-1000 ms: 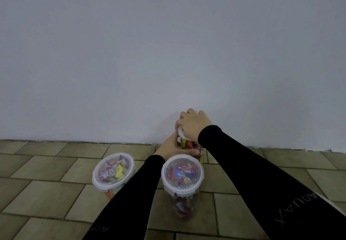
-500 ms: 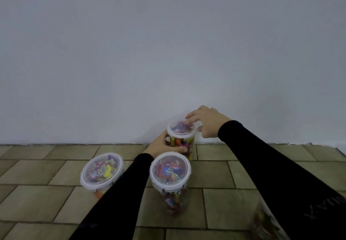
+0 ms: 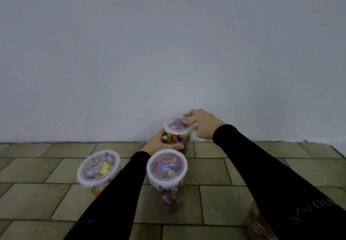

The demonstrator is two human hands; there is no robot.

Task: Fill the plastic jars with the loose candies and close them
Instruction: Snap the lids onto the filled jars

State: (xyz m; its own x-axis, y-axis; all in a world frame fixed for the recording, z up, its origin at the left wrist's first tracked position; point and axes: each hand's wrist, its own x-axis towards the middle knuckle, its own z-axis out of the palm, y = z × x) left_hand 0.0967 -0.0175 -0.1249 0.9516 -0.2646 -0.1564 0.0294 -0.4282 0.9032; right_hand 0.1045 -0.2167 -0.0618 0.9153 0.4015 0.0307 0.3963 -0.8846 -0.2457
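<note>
- Left hand [image 3: 156, 144]: fingers curled around the side wall of the far clear plastic jar [image 3: 179, 140], thumb on the near face, gripping the body just below the lid; black long sleeve [image 3: 119, 193] covers the arm to the wrist.
- Right hand [image 3: 202, 125]: fingers [image 3: 187, 121] half spread and bent down, tips resting on the right part of the far jar's translucent white round lid [image 3: 177, 126], thumb at the lid's rim; grasping the lid edge loosely rather than clenched.
- Far jar: upright on the olive-brown tiled floor [image 3: 243, 172], just beside the foot of the plain pale grey wall [image 3: 168, 43]; filled with wrapped candies in mixed colours, lid seated on top.
- Middle clear plastic jar with white-rimmed lid [image 3: 167, 170]: upright, nearer the camera, just in front of the far jar and touching the left sleeve in view; lid on, full of wrapped candies.
- Left clear plastic jar with white-rimmed lid [image 3: 99, 168]: upright, apart from the other two on the left; lid on, wrapped candies inside, lower part hidden by the left sleeve.
- Blurred dark-red object [image 3: 257, 223] at the lower right edge beneath the right sleeve [image 3: 280, 176]; too blurred to identify.
- Writing: grey lettering on the right sleeve near the elbow, seen inverted, partly legible as "AQUA-X"; a fainter mark on the left sleeve is unreadable. Candy wrapper print is too small to read.
</note>
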